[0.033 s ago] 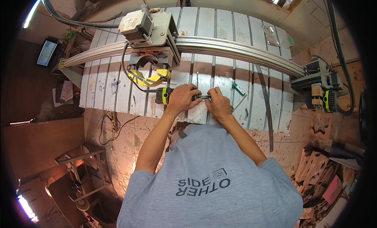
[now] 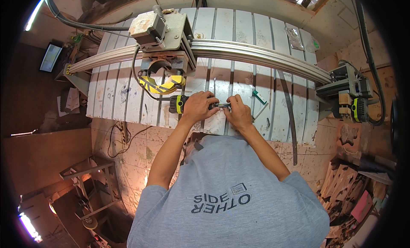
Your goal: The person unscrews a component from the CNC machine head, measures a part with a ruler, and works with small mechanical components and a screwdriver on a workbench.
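Note:
A black and yellow-green trim router [image 2: 177, 104] lies on its side at the near edge of the slatted white table [image 2: 171, 115]. My left hand [image 2: 198, 106] is wrapped round its body. At its metal tip, my right hand [image 2: 238, 113] pinches with thumb and fingers; exactly what those fingers grip is too small to make out. A cord runs from the router's left end up toward the machine carriage. Just right of my right hand lie a green-handled tool [image 2: 259, 97] and a thin metal rod [image 2: 260, 111].
A metal gantry rail [image 2: 260, 57] spans the table, bearing a carriage with a motor [image 2: 147, 29] and a yellow clamp [image 2: 162, 84] above the router. A similar power tool [image 2: 356, 109] is mounted at the right end. A dark strip [image 2: 291, 119] overhangs the near edge.
The fingers of my right hand have shifted very slightly at the router's tip. My left hand and the router stay where they were.

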`<state>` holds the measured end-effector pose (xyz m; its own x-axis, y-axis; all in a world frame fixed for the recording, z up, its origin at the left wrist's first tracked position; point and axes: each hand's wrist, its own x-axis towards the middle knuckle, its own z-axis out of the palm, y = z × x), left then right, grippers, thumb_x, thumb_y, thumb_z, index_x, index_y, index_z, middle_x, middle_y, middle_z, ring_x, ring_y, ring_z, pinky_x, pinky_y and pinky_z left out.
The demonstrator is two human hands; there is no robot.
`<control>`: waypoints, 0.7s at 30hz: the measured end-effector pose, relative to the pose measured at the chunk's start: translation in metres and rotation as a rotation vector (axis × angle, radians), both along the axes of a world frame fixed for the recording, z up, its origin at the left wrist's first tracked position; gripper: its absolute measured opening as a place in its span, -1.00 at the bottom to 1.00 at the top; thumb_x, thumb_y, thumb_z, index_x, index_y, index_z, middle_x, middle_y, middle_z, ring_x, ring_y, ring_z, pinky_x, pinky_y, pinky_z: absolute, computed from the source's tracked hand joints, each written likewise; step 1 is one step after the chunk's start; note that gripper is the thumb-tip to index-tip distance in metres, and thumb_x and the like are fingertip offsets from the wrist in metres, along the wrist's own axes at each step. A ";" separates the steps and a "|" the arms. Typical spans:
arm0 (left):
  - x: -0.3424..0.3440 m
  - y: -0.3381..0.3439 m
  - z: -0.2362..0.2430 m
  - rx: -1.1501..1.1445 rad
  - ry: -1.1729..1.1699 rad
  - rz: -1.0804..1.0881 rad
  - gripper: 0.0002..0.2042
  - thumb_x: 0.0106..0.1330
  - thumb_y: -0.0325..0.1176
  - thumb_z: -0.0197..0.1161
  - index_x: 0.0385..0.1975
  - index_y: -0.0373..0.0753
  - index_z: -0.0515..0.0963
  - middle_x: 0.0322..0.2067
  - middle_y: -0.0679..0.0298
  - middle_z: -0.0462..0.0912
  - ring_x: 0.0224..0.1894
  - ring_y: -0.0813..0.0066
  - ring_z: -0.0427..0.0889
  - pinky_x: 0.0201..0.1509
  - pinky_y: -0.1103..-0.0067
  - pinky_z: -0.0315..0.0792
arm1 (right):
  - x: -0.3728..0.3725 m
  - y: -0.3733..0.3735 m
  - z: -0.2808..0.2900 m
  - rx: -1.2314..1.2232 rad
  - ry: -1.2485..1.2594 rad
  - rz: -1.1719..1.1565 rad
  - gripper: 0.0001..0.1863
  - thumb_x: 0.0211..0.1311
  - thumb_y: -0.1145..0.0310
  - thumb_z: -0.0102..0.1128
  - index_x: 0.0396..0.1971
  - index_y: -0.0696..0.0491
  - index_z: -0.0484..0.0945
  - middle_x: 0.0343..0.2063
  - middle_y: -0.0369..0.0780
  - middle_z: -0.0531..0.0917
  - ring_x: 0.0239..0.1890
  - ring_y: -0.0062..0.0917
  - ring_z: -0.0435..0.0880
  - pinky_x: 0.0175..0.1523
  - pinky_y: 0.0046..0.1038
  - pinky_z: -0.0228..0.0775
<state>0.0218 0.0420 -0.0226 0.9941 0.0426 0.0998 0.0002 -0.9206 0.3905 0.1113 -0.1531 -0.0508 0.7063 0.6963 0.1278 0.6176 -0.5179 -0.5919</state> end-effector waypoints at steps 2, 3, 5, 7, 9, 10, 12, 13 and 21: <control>0.000 0.000 0.000 0.000 0.007 -0.003 -0.71 0.22 0.02 0.44 -0.18 0.03 0.76 -0.13 0.37 0.69 -0.07 0.32 0.69 -0.01 0.41 0.56 | 0.003 -0.005 0.000 -0.008 0.045 -0.042 -0.67 0.17 0.30 0.45 -0.15 0.04 0.51 -0.21 -0.14 0.58 -0.33 -0.08 0.72 -0.21 -0.08 0.58; 0.001 0.000 0.001 0.000 0.017 -0.004 -0.71 0.22 0.02 0.45 -0.18 0.03 0.76 -0.13 0.37 0.69 -0.07 0.32 0.69 -0.01 0.41 0.55 | 0.004 -0.008 0.000 -0.028 0.062 -0.047 -0.67 0.16 0.29 0.46 -0.17 0.05 0.52 -0.21 -0.14 0.60 -0.31 -0.08 0.72 -0.19 -0.08 0.57; 0.001 0.000 0.001 0.002 0.029 -0.006 -0.71 0.22 0.01 0.45 -0.17 0.04 0.76 -0.13 0.38 0.68 -0.07 0.32 0.69 -0.01 0.41 0.55 | 0.007 -0.013 0.001 -0.069 0.098 -0.060 -0.67 0.14 0.27 0.49 -0.20 0.06 0.55 -0.23 -0.13 0.62 -0.28 -0.08 0.72 -0.16 -0.08 0.56; 0.000 0.000 0.002 0.003 0.032 -0.007 -0.70 0.22 0.01 0.45 -0.15 0.04 0.76 -0.13 0.38 0.68 -0.07 0.32 0.69 -0.01 0.41 0.56 | 0.009 -0.017 -0.002 -0.068 0.113 -0.051 -0.70 0.14 0.28 0.48 -0.23 0.08 0.58 -0.25 -0.11 0.64 -0.28 -0.07 0.72 -0.15 -0.08 0.56; 0.000 0.000 0.001 -0.001 0.031 -0.007 -0.70 0.22 0.02 0.45 -0.14 0.05 0.76 -0.13 0.38 0.67 -0.07 0.32 0.69 -0.01 0.41 0.56 | 0.011 -0.017 -0.002 -0.062 0.133 -0.061 -0.73 0.15 0.28 0.48 -0.27 0.10 0.63 -0.26 -0.09 0.67 -0.27 -0.07 0.72 -0.13 -0.08 0.55; 0.000 0.000 0.001 -0.003 0.030 -0.006 -0.70 0.22 0.02 0.45 -0.14 0.05 0.76 -0.13 0.37 0.67 -0.07 0.32 0.69 -0.01 0.42 0.56 | 0.012 -0.017 -0.002 -0.058 0.146 -0.076 -0.75 0.15 0.28 0.47 -0.28 0.11 0.65 -0.27 -0.08 0.69 -0.27 -0.07 0.73 -0.11 -0.08 0.55; 0.001 0.000 0.000 0.007 0.036 -0.006 -0.70 0.23 0.02 0.44 -0.14 0.06 0.76 -0.13 0.37 0.67 -0.06 0.33 0.69 -0.02 0.42 0.56 | 0.012 -0.016 -0.001 -0.063 0.191 -0.093 -0.77 0.16 0.28 0.47 -0.31 0.12 0.69 -0.27 -0.05 0.71 -0.25 -0.07 0.74 -0.09 -0.09 0.55; 0.001 0.000 0.000 0.012 0.039 -0.006 -0.71 0.23 0.02 0.44 -0.14 0.06 0.76 -0.13 0.37 0.67 -0.06 0.33 0.69 -0.02 0.42 0.56 | 0.013 -0.016 0.000 -0.073 0.222 -0.096 -0.77 0.16 0.29 0.46 -0.32 0.13 0.71 -0.27 -0.04 0.73 -0.24 -0.08 0.74 -0.09 -0.10 0.56; 0.000 0.001 0.000 0.000 0.018 -0.006 -0.71 0.22 0.01 0.45 -0.15 0.05 0.76 -0.13 0.37 0.67 -0.06 0.33 0.70 -0.01 0.43 0.56 | 0.014 -0.016 -0.002 -0.042 0.238 -0.108 -0.79 0.13 0.31 0.48 -0.37 0.16 0.76 -0.37 -0.05 0.76 -0.32 -0.18 0.76 -0.16 -0.23 0.56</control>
<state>0.0217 0.0427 -0.0231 0.9959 0.0364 0.0823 0.0014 -0.9206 0.3906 0.1256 -0.1691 -0.0524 0.7834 0.6165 -0.0787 0.4033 -0.6006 -0.6904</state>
